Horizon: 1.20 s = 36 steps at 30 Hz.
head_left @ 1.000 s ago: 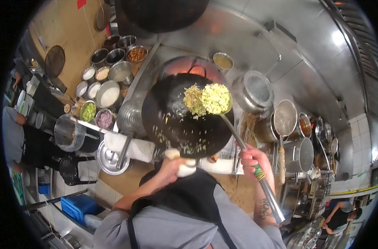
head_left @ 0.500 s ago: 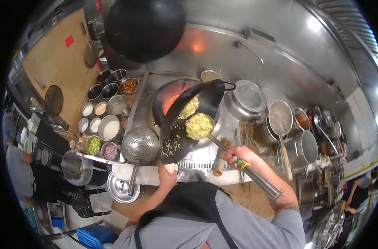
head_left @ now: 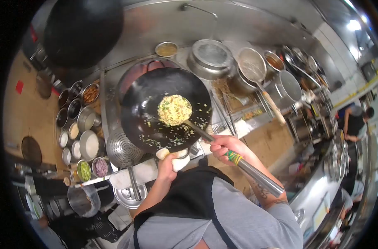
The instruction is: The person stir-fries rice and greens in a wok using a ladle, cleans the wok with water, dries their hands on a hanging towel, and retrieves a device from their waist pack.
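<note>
Trainee: Which step is in hand?

Instructor: Judged from the posture, the step is tossing and gathering. A compact mound of pale yellow fried rice flecked with green (head_left: 172, 108) sits in the bowl of the long-handled steel ladle (head_left: 200, 130), over the interior of the wide, round black metal wok (head_left: 141, 91). Loose grains lie scattered across the wok's near wall.

Trainee: State the condition of the 2 hands.

Instructor: Right hand (head_left: 227, 147): fingers closed around the ladle handle, just above the green-and-yellow band (head_left: 234, 157). Left hand (head_left: 167, 168): closed on a folded white cloth (head_left: 181, 162) at the wok's near rim. The cloth hides whether a handle or bare rim lies beneath.

Trainee: Locate the rice relative to the hands.

Instructor: Ahead of both, beyond the wok's near rim. It is apart from both hands, with the ladle shaft running between it and the right hand. Whether the ladle bowl touches the wok cannot be told.

Trainee: What does the next move call for?

Instructor: In my judgement, 2 conditions: a level ladle bowl, to limit spillage, and a firm, cloth-protected hold on the wok.
</note>
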Motion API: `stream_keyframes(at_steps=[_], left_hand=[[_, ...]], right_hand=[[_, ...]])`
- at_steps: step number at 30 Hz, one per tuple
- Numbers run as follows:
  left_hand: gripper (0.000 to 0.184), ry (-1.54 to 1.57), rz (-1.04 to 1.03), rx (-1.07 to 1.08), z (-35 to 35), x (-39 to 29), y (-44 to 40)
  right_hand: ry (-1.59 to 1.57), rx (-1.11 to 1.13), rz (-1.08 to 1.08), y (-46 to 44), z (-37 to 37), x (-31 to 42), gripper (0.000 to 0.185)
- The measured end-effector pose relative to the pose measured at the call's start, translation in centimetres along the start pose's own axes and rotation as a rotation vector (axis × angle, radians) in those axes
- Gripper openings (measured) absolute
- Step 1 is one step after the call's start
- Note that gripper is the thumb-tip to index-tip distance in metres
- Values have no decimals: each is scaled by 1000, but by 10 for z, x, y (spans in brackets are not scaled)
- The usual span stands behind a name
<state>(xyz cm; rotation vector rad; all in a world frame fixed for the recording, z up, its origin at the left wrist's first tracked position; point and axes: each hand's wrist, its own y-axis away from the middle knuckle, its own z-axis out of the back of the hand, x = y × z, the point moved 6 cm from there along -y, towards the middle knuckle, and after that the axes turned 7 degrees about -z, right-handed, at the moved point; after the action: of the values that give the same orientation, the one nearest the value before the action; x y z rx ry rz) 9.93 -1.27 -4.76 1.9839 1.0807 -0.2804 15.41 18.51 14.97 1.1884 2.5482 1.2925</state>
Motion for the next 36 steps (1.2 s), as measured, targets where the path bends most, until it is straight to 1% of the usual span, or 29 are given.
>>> stream_keyframes(at_steps=[1,3,4,5,6,7,8,9,10,11,12,14,15,16,17,18,20,22,24,26,28,29,30,31,32,33,34,35,36], left_hand=[[30,20,39,24,-2,1,-3],[25,13,86,48,4,1,-8],[19,-79,67,18,4,-5,-6],[16,-115,155,54,4,-15,-3],[22,-185,126,135,23,-19,-22],[29,-222,213,146,3,-33,-4],[36,-292,196,178,10,-41,-14],[36,-337,150,277,22,-48,-35],[37,-296,186,268,3,-55,-21],[39,-319,130,245,22,-66,-54],[41,-354,56,211,-3,-73,-30],[28,-340,125,256,9,-88,-59],[28,-500,-51,298,35,-104,-92],[31,-404,-18,280,36,-105,-96],[35,-308,15,260,33,-105,-96],[35,-305,18,238,33,-103,-95],[37,-393,-28,204,23,-95,-66],[38,-474,-65,193,20,-82,-25],[39,-544,-91,197,19,-69,22],[40,-594,-75,224,17,-53,63],[42,-629,-33,267,5,-30,96],[42,-642,6,284,0,-16,110],[43,-655,28,321,-10,-5,122],[44,-667,54,367,-21,8,133],[44,-677,77,415,-31,18,144],[45,-677,110,452,-43,30,153],[46,-667,159,476,-57,41,161],[47,-621,263,419,-84,57,175],[48,-573,363,354,-111,73,189]], right_hand=[[-60,-26,41,10,11,-10,28],[-170,150,70,36,7,-26,32],[-229,233,119,56,11,-35,34],[-263,205,157,66,22,-44,37],[-275,236,200,75,28,-56,29],[-291,265,255,85,34,-67,23],[-321,223,342,99,42,-79,21],[-351,183,417,112,47,-91,19],[-372,147,465,127,56,-107,18],[-438,104,538,138,66,-122,17],[-484,69,592,149,78,-135,16],[-547,-8,677,169,100,-162,14],[-571,-55,721,182,117,-180,13],[-595,-104,766,197,130,-197,12],[-644,-217,800,215,143,-213,7],[-695,-336,833,235,156,-231,5],[-880,-237,907,276,185,-268,11],[-885,-469,1000,337,202,-308,19],[-797,-817,1048,392,225,-355,18],[-774,-1116,982,443,241,-391,16],[-675,-1443,843,488,254,-415,11],[-531,-1658,612,519,281,-440,6],[-390,-1843,387,536,311,-466,6],[-336,-1937,424,540,326,-479,10],[-364,-1973,402,538,331,-483,14],[-286,-2061,274,538,346,-491,15],[-128,-2171,44,533,363,-497,18],[-46,-2233,-100,523,373,-500,22],[-19,-2274,-178,511,380,-497,27]])
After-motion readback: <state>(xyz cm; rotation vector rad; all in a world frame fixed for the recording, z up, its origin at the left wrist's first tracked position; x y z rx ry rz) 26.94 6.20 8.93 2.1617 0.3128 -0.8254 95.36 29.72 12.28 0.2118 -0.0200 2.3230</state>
